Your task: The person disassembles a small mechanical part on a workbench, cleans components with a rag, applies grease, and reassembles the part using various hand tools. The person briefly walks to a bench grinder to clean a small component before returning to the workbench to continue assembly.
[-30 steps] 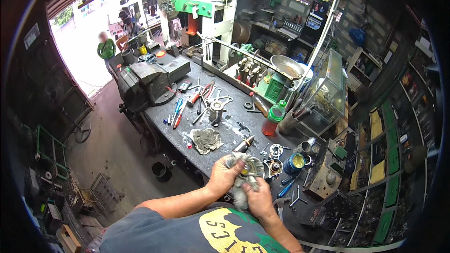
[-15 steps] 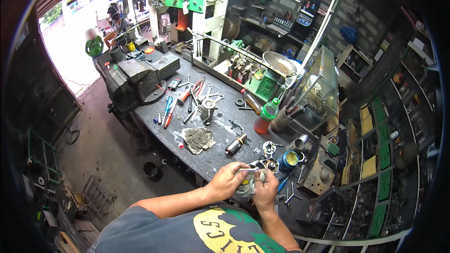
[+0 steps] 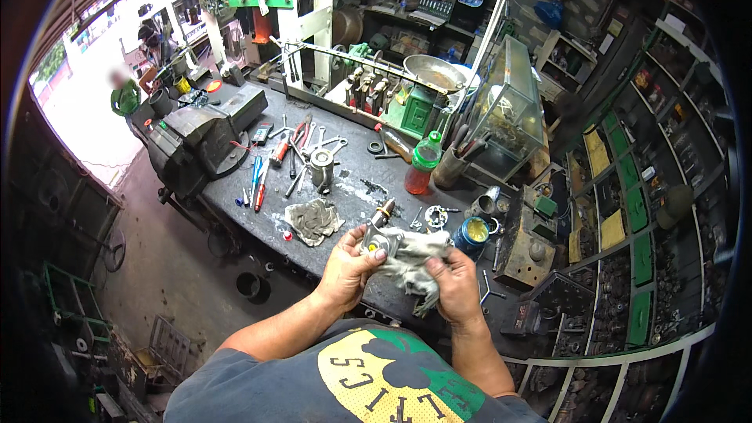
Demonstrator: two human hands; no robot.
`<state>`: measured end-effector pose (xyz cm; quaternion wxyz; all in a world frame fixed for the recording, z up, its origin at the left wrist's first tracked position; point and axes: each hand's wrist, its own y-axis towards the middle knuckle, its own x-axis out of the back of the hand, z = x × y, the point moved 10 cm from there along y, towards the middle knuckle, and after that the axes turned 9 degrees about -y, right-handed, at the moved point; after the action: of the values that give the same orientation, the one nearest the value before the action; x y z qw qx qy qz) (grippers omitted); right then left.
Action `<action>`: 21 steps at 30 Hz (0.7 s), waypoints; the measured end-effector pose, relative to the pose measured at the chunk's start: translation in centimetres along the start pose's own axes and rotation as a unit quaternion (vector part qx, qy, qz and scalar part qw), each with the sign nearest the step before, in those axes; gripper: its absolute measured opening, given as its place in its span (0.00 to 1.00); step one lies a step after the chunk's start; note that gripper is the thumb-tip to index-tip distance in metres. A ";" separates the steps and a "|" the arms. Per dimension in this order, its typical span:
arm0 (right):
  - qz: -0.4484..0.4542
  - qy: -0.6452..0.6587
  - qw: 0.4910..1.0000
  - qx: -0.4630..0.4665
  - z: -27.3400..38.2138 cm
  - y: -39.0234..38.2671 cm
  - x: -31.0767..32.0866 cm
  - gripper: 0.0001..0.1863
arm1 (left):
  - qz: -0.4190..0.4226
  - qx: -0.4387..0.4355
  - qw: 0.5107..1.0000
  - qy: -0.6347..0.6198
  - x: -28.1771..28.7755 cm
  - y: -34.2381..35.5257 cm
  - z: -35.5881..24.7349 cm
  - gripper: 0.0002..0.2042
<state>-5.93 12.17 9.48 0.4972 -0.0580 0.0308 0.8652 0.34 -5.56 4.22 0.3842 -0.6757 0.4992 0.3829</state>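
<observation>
My left hand (image 3: 345,268) grips a grey metal housing part (image 3: 382,243), thumb pressed on its near face beside a small yellow spot. A pale, stained rag (image 3: 413,268) hangs bunched between my hands. Its right side is pinched in my right hand (image 3: 457,286). The rag lies against the metal part and covers some of it. Partly hidden behind the part is a cylindrical metal piece (image 3: 382,213) on the workbench (image 3: 360,196). Just past my right hand stand a blue tub of yellowish grease (image 3: 473,233) and a round metal end plate (image 3: 435,218).
Another grey rag (image 3: 313,222) lies flat left of my hands, near a hollow metal housing (image 3: 321,171), screwdrivers (image 3: 261,192) and wrenches. A bottle of red liquid (image 3: 419,176) stands farther back. At the bench's left end sits a large vise (image 3: 196,141). Parts shelves (image 3: 638,266) line the right.
My hands have lifted away from my body and moved apart. The rag is more spread out, and the metal part now shows in my left hand. The whole view has shifted slightly.
</observation>
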 end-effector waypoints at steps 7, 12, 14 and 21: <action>0.004 -0.444 0.859 0.255 3.6 -1.8 -7.0 0.22 | 0.116 -0.023 0.991 0.069 -3.7 -0.6 1.7 0.46; 0.147 -0.406 0.840 0.329 5.3 -1.6 -8.1 0.16 | 0.068 0.078 0.994 -0.020 -1.8 0.8 2.2 0.41; 0.108 -0.367 0.865 0.326 6.0 -2.2 -6.8 0.14 | 0.111 0.146 0.967 -0.180 -1.0 1.0 1.8 0.42; 0.072 -0.625 0.708 0.321 5.7 -1.5 -8.7 0.12 | 0.055 0.002 0.993 0.104 -3.3 -0.2 0.9 0.41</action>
<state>-0.65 6.11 16.30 0.3279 0.6615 -0.0072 0.6745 -0.29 -3.47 6.85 0.3094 -0.6826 0.5740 0.3299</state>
